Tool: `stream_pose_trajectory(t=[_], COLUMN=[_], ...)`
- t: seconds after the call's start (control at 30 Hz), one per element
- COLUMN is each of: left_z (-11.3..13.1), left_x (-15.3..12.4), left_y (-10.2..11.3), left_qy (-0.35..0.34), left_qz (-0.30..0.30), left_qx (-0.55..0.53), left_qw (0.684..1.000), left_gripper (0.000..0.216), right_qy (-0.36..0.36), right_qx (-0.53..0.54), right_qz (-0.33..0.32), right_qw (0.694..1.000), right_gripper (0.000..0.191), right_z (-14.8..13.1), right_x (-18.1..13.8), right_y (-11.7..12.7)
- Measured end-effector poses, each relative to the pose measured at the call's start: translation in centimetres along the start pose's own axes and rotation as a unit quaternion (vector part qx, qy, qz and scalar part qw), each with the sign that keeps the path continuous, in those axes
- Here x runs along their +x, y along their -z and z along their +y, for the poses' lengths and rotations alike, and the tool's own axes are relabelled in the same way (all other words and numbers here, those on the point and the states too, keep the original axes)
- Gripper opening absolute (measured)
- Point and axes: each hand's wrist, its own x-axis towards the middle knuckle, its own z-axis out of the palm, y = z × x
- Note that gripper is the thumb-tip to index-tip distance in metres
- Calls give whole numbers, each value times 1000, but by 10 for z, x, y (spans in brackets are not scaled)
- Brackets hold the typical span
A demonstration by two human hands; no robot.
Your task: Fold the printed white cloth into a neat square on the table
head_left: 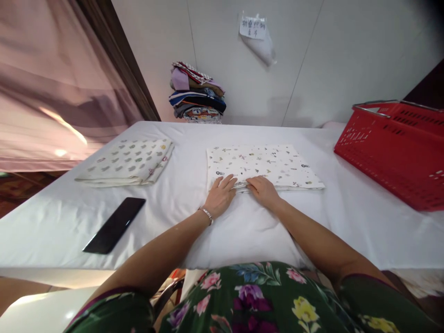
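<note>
A folded white cloth with small printed motifs (263,162) lies flat on the white table (347,222) in front of me. My left hand (219,195), with a bracelet at the wrist, rests flat with fingers stretched on the cloth's near edge. My right hand (264,190) sits beside it on the same edge, fingers curled at the fold; whether they grip the layers is unclear. The two hands almost touch.
A second folded patterned cloth (128,162) lies at the left. A black phone (115,225) lies near the front left edge. A stack of folded clothes (196,95) stands against the back wall. A red plastic basket (395,148) stands at the right.
</note>
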Motion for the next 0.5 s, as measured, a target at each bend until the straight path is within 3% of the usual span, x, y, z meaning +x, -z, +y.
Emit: stream_pose_trajectory(t=[0.13, 0.5], left_z=[0, -4], left_x=[2, 1], left_y=[2, 4], left_qy=[12, 119], left_qz=[-22, 12], left_qx=[-42, -185], left_qw=[999, 975], left_gripper=[29, 24], right_qy=[-5, 35], right_qx=[-4, 23], right_qz=[-1, -21], right_qw=[1000, 999], right_gripper=[23, 20], right_z=[0, -7], right_x=[-1, -3], right_y=[0, 8])
